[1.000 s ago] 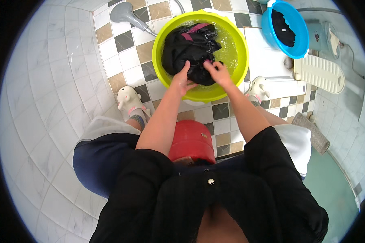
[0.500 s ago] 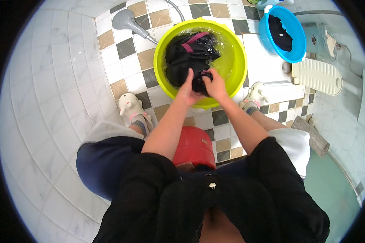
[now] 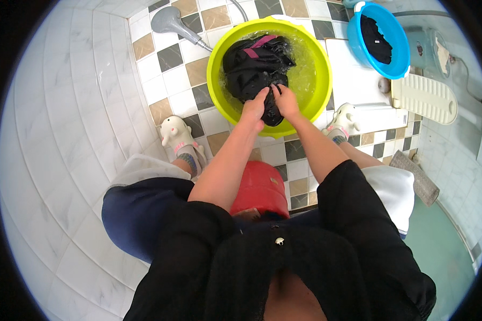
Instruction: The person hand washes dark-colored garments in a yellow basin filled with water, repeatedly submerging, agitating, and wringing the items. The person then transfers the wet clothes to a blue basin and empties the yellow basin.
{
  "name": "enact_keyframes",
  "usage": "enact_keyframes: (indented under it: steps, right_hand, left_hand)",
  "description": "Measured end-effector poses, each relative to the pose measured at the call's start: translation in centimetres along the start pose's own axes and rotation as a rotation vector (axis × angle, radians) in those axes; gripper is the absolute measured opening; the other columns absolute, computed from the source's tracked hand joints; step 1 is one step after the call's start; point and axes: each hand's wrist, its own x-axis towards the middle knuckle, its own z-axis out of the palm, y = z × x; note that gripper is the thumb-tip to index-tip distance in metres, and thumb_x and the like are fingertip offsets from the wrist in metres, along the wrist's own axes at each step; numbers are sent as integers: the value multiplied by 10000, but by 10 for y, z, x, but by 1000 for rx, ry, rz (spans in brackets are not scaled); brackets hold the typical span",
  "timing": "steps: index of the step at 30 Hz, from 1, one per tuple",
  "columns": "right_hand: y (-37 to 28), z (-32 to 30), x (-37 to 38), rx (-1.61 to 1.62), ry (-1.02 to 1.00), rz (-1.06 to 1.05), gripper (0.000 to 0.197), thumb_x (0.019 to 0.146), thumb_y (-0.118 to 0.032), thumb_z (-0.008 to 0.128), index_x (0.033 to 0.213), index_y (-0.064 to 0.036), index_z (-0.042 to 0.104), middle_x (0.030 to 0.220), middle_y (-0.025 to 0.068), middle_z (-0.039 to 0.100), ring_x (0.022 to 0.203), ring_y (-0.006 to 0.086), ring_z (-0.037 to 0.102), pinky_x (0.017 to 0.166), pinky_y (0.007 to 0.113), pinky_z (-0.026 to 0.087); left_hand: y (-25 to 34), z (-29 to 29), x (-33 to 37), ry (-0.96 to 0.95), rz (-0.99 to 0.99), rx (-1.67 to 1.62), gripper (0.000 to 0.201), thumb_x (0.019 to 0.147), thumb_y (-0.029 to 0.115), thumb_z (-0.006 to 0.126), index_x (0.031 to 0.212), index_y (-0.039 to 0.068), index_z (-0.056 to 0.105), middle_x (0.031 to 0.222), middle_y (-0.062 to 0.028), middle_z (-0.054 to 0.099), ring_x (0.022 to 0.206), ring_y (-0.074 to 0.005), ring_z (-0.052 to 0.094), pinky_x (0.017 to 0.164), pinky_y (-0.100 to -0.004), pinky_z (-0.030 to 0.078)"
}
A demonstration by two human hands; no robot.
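Note:
A wet black garment (image 3: 251,69) with pinkish-purple strips lies bunched in water inside a yellow-green basin (image 3: 216,85). Near the basin's front rim, my left hand (image 3: 254,109) grips a bunched fold of the cloth from the left. From the other side my right hand (image 3: 286,101) holds the same fold, its fingers curled over the fabric. The two hands are close together, with a part of the garment squeezed between them. Parts of both hands' fingers are hidden by the cloth.
A grey shower head (image 3: 166,20) with its hose lies on the tiled floor left of the basin. At the back right stands a blue basin (image 3: 353,40) holding dark cloth. A red bucket-like object (image 3: 260,187) is between my legs, and a squat toilet (image 3: 353,91) lies to the right.
Both hands have shifted slightly within the basin, still on the black fabric, and the cloth between them looks more drawn out. The whole view has moved a little.

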Motion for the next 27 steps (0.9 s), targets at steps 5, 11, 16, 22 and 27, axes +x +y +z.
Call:
enact_keyframes:
  steps: [5, 11, 16, 22, 27]
  right_hand:
    - [33, -2, 29, -106, 168, 490, 333, 836, -317, 598, 1004, -31, 634, 951, 270, 628, 919, 402, 610, 812, 434, 478]
    - [-27, 4, -38, 227, 98, -55, 190, 811, -193, 627, 884, -33, 557, 811, 226, 613, 781, 396, 608, 697, 430, 475]
    - [-104, -12, -100, 99, -2, -518, 143, 818, -173, 586, 839, -39, 539, 786, 185, 585, 755, 382, 593, 653, 449, 474]
    - [-44, 2, -13, -66, 176, 85, 253, 873, -262, 520, 831, -27, 603, 794, 227, 627, 735, 426, 601, 669, 485, 487]
    - [-1, -22, 32, 130, 356, -31, 256, 874, -262, 573, 875, -10, 617, 809, 232, 598, 787, 427, 575, 711, 469, 461]
  left_hand:
    - [23, -25, 2, -4, -157, 63, 816, 756, 545, 674, 1330, 43, 383, 1354, -146, 419, 1262, -282, 379, 1045, -478, 305]
    - [14, -25, 3, -276, -262, -21, 683, 736, 659, 608, 1169, 133, 561, 1147, -58, 600, 1046, -243, 572, 908, -464, 456]
    - [5, -34, 19, -307, -215, -152, 530, 841, 570, 542, 1101, 111, 596, 1094, -87, 611, 1014, -241, 578, 928, -402, 456]
    - [-2, -19, 15, 17, -109, -31, 439, 883, 379, 596, 1180, 60, 552, 1125, -86, 609, 1025, -214, 579, 868, -383, 483]
    - [26, 0, 7, 21, 25, 41, 628, 807, 408, 689, 1267, 44, 463, 1247, -102, 529, 1159, -238, 485, 985, -438, 368]
